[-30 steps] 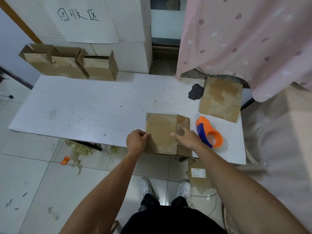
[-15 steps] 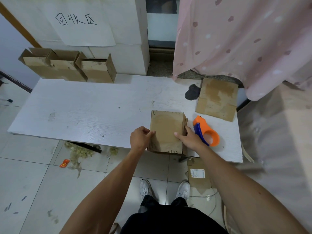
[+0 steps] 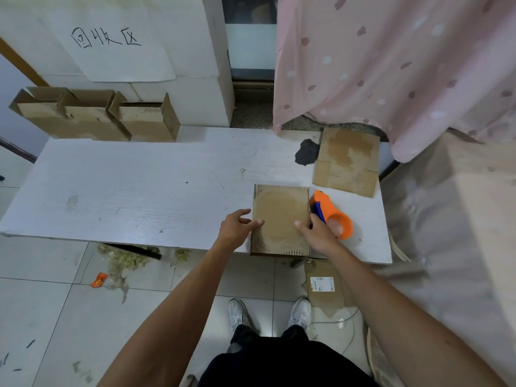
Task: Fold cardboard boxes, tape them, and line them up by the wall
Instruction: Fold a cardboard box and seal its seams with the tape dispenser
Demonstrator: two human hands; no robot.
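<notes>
Cardboard, a flat box blank [image 3: 280, 216], lay on the near edge of the counter [image 3: 139, 191], directly between the two hands and overhanging the edge slightly. The left grip [image 3: 236, 227] was apart, with its fingers straightened and one fingertip resting on the blank's left margin. The right grip [image 3: 318, 233] was clamped on the blank's right edge, thumb pressed on top and fingers curled down the side.

An orange tape dispenser [image 3: 332, 216] sat just right of the right grip, touching or nearly touching the blank. A second flat blank [image 3: 347, 160] lay beyond the right grip. Well beyond the left grip, three folded boxes [image 3: 95, 115] stood in a row against the wall.

The step in hand looked like squaring up a fresh blank before opening it. No tape showed on it, and it was not yet a box. The next move probably called for lifting it, pushing the opposite creases inward to pop it into a tube, then turning the bottom flaps in. After that the right grip would need only a short reach sideways for the dispenser.

A second earlier, a narrower panel showed along the blank's right side and the left grip was pinching the left edge. By this moment that panel had gone from sight, leaving a single rectangle closer to the dispenser, and the left fingers had loosened.
</notes>
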